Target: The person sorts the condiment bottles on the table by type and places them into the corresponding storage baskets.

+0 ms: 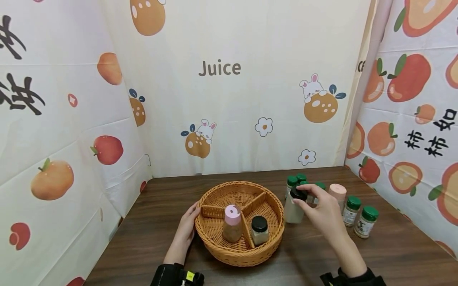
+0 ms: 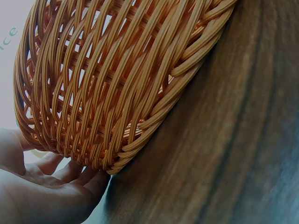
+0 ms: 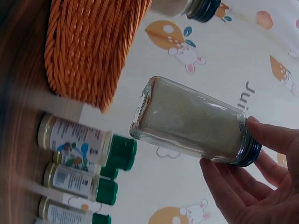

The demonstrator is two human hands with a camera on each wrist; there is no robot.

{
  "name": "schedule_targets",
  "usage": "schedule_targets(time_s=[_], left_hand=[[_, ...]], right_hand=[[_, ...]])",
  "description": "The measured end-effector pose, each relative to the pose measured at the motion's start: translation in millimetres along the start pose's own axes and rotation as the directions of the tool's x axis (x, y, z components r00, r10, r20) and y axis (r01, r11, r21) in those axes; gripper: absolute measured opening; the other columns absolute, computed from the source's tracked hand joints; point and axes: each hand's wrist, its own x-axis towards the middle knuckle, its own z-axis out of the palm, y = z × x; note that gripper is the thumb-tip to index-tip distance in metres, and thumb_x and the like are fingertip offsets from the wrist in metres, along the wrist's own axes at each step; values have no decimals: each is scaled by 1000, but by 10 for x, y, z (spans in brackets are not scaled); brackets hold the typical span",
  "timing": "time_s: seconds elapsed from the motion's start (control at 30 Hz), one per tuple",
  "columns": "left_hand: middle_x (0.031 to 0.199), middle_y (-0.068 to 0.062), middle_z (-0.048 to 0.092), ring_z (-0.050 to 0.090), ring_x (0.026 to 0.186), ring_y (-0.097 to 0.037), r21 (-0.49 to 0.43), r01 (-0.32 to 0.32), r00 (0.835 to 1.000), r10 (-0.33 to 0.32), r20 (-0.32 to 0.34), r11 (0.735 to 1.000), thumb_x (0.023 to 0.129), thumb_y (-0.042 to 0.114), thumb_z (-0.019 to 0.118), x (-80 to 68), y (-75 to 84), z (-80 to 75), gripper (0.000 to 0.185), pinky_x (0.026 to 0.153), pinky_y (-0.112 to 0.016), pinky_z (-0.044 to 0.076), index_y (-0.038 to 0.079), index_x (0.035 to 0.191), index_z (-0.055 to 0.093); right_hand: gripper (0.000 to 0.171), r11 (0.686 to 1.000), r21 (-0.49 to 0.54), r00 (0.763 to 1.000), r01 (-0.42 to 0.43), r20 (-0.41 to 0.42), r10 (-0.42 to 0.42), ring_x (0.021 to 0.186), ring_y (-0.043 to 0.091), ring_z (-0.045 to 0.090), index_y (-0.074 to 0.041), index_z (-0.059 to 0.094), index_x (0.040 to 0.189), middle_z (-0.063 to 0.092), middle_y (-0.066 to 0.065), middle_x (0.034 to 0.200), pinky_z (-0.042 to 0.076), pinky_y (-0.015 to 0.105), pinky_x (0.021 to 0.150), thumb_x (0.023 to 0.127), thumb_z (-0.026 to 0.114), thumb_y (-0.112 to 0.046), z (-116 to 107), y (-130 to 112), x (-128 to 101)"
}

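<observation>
My right hand (image 1: 323,212) pinches the black lid of a square glass jar (image 3: 196,123) filled with pale powder, thumb on one side and fingers on the other. The jar hangs off the table, just right of a round wicker basket (image 1: 247,260). At the basket's left side, my left hand (image 1: 187,226) holds the wall near the rim; the left wrist view shows its fingers (image 2: 70,170) against the weave. Inside the divided basket stand a pink-capped jar (image 1: 232,224) and a short black-lidded jar (image 1: 259,230), in separate compartments.
Right of the basket, several green-capped spice bottles (image 1: 366,222) stand on the dark wooden table (image 1: 297,258). A pale pink-capped jar (image 1: 338,192) is among them, partly behind my right hand. Fruit-printed cloth (image 1: 250,99) hangs behind and on both sides.
</observation>
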Motion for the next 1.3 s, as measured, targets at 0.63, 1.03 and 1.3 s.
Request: schedule_targets(time_s=[0.63,1.03,1.3], left_hand=[[163,-24,23,25,151,-39,-16,-1,1000,1,-9,1000,108,21,41,-3,13,39,53,123,-51,25,3,157,28],[163,-24,22,24,151,-40,-17,-6,1000,6,-15,1000,108,20,41,3,5,38,53,123,-52,25,2,157,28],[162,-25,24,27,150,-40,-8,-8,1000,7,-25,1000,108,20,41,5,-9,28,53,122,-52,26,2,156,29]], right_hand=[[32,989,147,992,-4,127,-15,103,28,68,-10,68,115,70,11,114,63,36,76,84,78,-7,320,-171,-49],[34,993,114,992,34,116,-48,90,18,66,-14,69,111,71,5,105,61,29,68,80,82,-7,420,-200,-86],[35,993,112,991,38,122,-51,84,13,62,-14,69,111,70,4,105,58,21,65,80,82,-6,454,-222,-88]])
